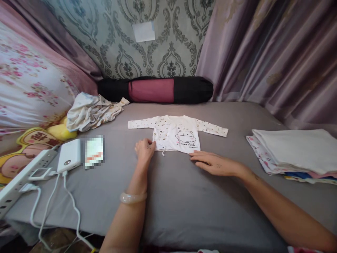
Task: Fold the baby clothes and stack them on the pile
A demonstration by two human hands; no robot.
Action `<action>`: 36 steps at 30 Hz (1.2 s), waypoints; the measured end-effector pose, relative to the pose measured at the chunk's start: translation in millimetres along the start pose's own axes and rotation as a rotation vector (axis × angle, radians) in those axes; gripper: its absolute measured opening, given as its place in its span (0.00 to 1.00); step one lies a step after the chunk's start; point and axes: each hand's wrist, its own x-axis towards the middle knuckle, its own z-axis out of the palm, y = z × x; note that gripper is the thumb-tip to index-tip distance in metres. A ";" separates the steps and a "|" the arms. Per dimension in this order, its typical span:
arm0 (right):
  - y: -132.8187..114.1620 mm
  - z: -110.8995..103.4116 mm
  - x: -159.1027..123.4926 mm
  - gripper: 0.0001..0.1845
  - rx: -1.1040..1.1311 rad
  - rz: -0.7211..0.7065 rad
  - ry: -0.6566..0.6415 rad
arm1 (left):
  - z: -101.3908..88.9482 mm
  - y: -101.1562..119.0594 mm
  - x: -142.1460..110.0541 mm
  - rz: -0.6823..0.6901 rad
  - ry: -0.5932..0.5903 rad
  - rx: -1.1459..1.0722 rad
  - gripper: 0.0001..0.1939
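Observation:
A white long-sleeved baby shirt (175,135) with small prints and a cartoon animal on one front panel lies flat on the grey bed sheet (200,207), both sleeves spread out sideways. A tie string hangs from its lower hem. At the hem's left corner, my left hand (145,150) is closed, thumb and fingers pinched on the fabric's edge. My right hand (213,164) lies with fingers stretched out, its fingertips touching the hem's right corner. A pale bangle (133,198) circles my left wrist.
To the right sits a stack of folded cloths (295,151). Crumpled printed clothes (92,110) lie at the back left. A power bank (68,154), a power strip (28,172) with cables and a yellow plush (34,147) line the left side. A black-and-maroon bolster (151,90) rests along the wall.

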 end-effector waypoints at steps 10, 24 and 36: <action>8.6 -9.9 15.9 0.24 -0.026 -0.107 0.037 | 0.8 -1.1 1.4 0.020 0.042 -0.086 0.13; 5.2 -25.1 25.1 0.20 -0.012 -0.134 -0.050 | -0.2 -8.1 7.4 -0.030 0.079 -0.081 0.10; 85.4 -56.7 35.3 0.18 0.120 0.393 0.659 | 8.9 -7.7 12.2 0.087 0.220 -0.161 0.11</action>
